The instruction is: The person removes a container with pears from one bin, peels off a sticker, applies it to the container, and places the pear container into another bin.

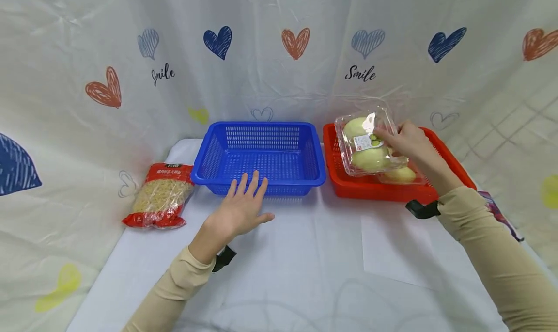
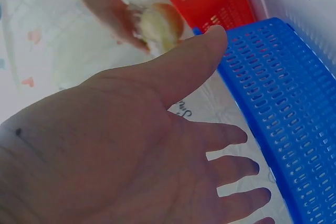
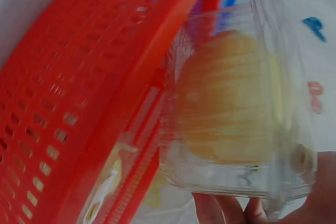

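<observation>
My right hand (image 1: 411, 140) grips one side of a clear plastic box of pale yellow-green fruit (image 1: 369, 158), which has a white label on its lid. The box is tilted above the red basket (image 1: 366, 190). In the right wrist view, fingers (image 3: 210, 208) hold the box's edge beside the basket's rim. Inside the red basket, another pack of the same fruit (image 1: 400, 175) is partly hidden. My left hand (image 1: 240, 211) has its fingers spread, close to the front rim of the blue basket (image 1: 261, 182), and it holds nothing.
A red and clear bag of small dry pasta (image 1: 163, 196) leans by the blue basket's left side. Behind the baskets hangs a white curtain (image 1: 270, 85) printed with hearts. A dark patterned item (image 1: 499, 213) lies at the right table edge, partly behind my right sleeve.
</observation>
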The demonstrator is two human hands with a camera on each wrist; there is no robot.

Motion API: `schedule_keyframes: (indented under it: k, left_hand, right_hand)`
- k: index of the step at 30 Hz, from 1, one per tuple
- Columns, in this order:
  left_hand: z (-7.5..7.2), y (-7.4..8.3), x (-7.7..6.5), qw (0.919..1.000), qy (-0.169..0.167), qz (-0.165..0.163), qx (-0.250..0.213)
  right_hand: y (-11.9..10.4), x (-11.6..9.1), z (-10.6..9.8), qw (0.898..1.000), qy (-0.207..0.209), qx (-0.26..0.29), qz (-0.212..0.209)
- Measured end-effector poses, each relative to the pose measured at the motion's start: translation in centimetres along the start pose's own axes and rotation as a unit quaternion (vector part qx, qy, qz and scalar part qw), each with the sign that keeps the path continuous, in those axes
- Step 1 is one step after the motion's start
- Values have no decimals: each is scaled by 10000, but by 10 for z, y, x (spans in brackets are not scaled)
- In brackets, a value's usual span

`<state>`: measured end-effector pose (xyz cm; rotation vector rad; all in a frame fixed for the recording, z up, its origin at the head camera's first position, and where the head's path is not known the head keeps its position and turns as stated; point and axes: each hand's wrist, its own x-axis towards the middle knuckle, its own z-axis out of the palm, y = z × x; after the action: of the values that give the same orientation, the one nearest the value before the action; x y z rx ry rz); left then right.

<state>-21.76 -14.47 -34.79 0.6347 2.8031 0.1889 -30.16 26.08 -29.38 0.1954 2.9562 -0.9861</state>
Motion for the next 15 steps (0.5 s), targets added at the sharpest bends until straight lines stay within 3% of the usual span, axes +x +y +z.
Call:
schedule_keyframes:
  k: [4,9,15]
  left_hand:
    - [2,1,0,10000,-40,17,-56]
    - [4,2,1,10000,-62,-1,-58]
    - [3,2,1,9999,-94,-26,-103]
  right_hand:
    - [6,15,9,9975,-65,-683,145]
    - [8,33,24,9881,-627,-1389,-214]
    - [-7,49,22,9749,-1728,-1400,-90]
